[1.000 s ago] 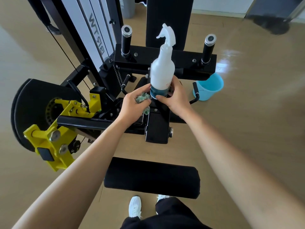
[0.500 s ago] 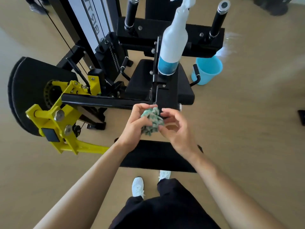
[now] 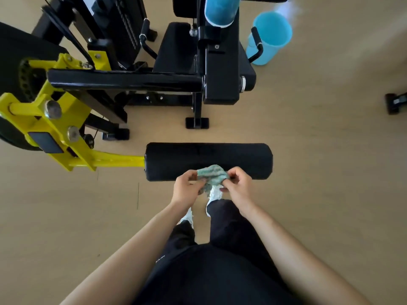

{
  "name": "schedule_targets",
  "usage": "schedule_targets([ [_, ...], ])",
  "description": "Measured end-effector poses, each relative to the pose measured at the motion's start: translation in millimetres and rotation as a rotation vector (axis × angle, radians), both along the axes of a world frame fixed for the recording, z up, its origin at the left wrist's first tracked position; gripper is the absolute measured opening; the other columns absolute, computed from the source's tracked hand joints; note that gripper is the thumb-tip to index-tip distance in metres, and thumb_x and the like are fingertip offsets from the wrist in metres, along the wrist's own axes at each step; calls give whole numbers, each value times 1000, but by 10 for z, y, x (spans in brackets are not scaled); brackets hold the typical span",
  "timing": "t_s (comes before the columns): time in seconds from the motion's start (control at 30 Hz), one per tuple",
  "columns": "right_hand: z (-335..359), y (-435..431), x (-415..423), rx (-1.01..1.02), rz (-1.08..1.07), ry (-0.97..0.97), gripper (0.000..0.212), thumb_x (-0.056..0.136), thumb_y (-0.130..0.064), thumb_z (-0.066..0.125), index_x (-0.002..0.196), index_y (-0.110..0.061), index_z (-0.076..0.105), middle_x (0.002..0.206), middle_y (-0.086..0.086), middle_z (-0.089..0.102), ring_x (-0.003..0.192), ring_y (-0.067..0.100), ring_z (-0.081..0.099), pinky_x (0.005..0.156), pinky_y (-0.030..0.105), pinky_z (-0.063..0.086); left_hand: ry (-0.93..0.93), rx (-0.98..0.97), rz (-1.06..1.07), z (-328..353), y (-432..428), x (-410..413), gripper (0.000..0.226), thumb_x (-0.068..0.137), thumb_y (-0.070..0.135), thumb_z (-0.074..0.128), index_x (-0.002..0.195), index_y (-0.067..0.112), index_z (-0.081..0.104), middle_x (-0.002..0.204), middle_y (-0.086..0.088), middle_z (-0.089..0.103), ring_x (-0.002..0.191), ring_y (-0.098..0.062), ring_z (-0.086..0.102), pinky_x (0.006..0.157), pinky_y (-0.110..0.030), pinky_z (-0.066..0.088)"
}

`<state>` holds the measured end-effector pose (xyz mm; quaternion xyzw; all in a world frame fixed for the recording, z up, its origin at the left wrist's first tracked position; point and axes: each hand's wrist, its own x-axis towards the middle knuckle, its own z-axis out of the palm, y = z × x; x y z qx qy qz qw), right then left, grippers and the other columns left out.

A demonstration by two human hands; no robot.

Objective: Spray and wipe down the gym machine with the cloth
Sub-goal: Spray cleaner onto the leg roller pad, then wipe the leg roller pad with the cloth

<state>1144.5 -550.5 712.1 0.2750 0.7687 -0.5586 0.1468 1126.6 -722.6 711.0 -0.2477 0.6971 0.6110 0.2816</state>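
Note:
A crumpled green cloth [image 3: 212, 176] is pinched between my left hand [image 3: 187, 190] and my right hand [image 3: 239, 188], just over the near edge of the black roller pad [image 3: 209, 156] of the gym machine [image 3: 132, 80]. The pad sits on a yellow arm [image 3: 110, 160]. The spray bottle [image 3: 220, 12] stands on the machine's black frame at the top; only its blue liquid-filled base shows. No hand touches the bottle.
A light blue bucket [image 3: 271, 36] stands on the tan floor to the right of the black seat [image 3: 176, 49]. A dark dumbbell end [image 3: 396, 103] lies at the far right. My legs and white shoes [image 3: 214, 192] are below the pad.
My right hand let go of the spray bottle, which stays on the frame. Both hands drew back toward me with the cloth, down to the roller pad, and my view tilted downward.

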Motion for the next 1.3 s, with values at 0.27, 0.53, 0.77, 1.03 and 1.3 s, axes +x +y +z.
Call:
schedule_targets([
  [0.27, -198, 912, -217, 492, -50, 116, 17, 86, 4, 68, 96, -9, 66, 96, 6, 68, 83, 25, 61, 70, 20, 44, 132, -398, -23, -218, -171, -161, 17, 95, 12, 68, 107, 23, 71, 101, 6, 71, 87, -3, 65, 75, -15, 46],
  [0.53, -700, 917, -411, 624, 338, 261, 48, 91, -7, 77, 137, -8, 66, 145, 16, 62, 135, 39, 53, 113, 49, 45, 101, -900, 22, -405, -480, -368, 59, 91, 26, 73, 145, 18, 51, 148, -13, 45, 129, -38, 39, 107, -48, 37],
  [0.77, -900, 646, -473, 609, 318, 313, 45, 94, 6, 68, 138, -4, 66, 149, 17, 59, 141, 45, 51, 109, 59, 50, 10, -808, 30, -447, -730, -434, 83, 87, 42, 78, 155, 14, 39, 147, -13, 53, 136, -34, 47, 110, -46, 39],
  [1.03, -962, -391, -795, 518, 548, 409, 34, 93, 6, 68, 125, -2, 73, 140, 16, 66, 133, 39, 61, 123, 51, 37, 23, -770, -44, -525, -1035, -467, 81, 80, 48, 83, 150, 23, 50, 134, -4, 65, 120, -29, 61, 97, -46, 52],
  [1.3, -892, -1949, -1034, 371, 866, 326, 39, 104, -16, 58, 142, -7, 60, 162, 11, 46, 153, 38, 33, 130, 43, 17, 91, -730, -124, -612, -1247, -488, 49, 88, 19, 70, 135, 28, 61, 119, -2, 66, 109, -30, 63, 79, -37, 49],
])
